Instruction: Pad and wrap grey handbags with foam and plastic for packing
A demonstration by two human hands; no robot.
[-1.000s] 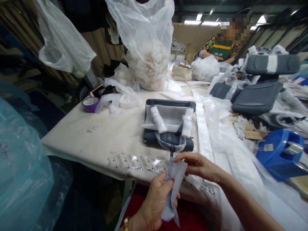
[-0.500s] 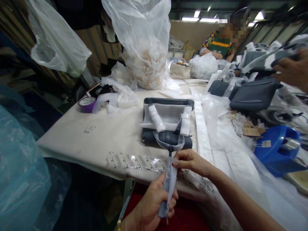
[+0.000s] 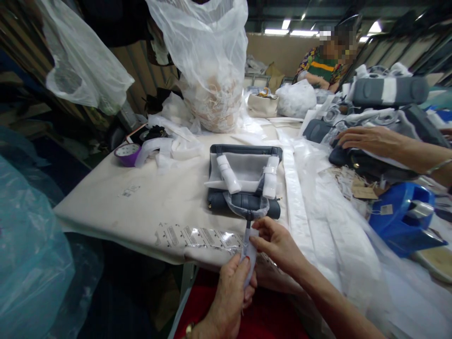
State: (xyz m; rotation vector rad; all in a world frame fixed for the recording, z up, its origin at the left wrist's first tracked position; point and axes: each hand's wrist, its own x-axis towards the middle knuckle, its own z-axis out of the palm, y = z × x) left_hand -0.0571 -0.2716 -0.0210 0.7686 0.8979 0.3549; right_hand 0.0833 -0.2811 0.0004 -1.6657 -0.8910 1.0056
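Note:
A dark blue-grey handbag lies on the pale cloth-covered table, its handles wrapped in white foam. From its near side a strap runs down past the table edge, partly covered by whitish wrapping. My left hand is closed around the lower part of the wrapped strap, thumb on top. Higher up, just below the bag, my right hand pinches the wrapping on the strap between thumb and fingers. The strap's lower end is mostly hidden in my left hand.
A purple tape roll sits at the table's left edge. White plastic strips and a blue container lie to the right. A co-worker's hand rests on stacked dark bags. Another person works at the back.
My left hand has moved up the strap, and the wrapping now lies closer around it. My right hand stays near the strap's top. The co-worker's hand has come further in over the bags.

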